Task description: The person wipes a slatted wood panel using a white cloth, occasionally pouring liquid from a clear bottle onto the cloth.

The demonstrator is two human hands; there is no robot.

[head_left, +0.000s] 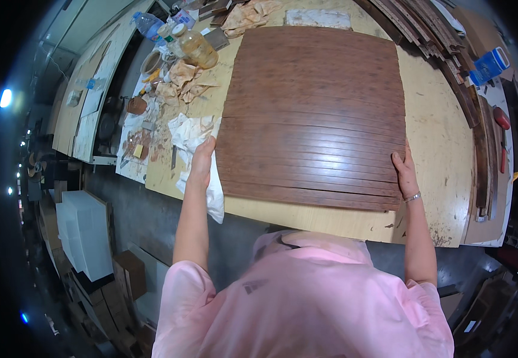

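Several dark brown wooden planks (312, 107) lie side by side on the pale table, forming a broad, nearly square panel with a glossy patch of light. Thin gaps show between the nearer planks. My left hand (203, 160) is closed against their left ends, its fingertips partly hidden. A crumpled white cloth (214, 194) lies beside and under that hand and hangs over the table's front edge; whether the hand also holds it I cannot tell. At the right ends my right hand (407, 173), with a bracelet at the wrist, grips the edge, thumb on top.
Jars (196, 46), a clear bottle (150, 25) and stained rags (181, 83) crowd the table's back left. Long dark strips (429, 42) are stacked along the right side, near a blue container (489, 65) and a red-handled tool (501, 119). A white bin (83, 232) stands on the left.
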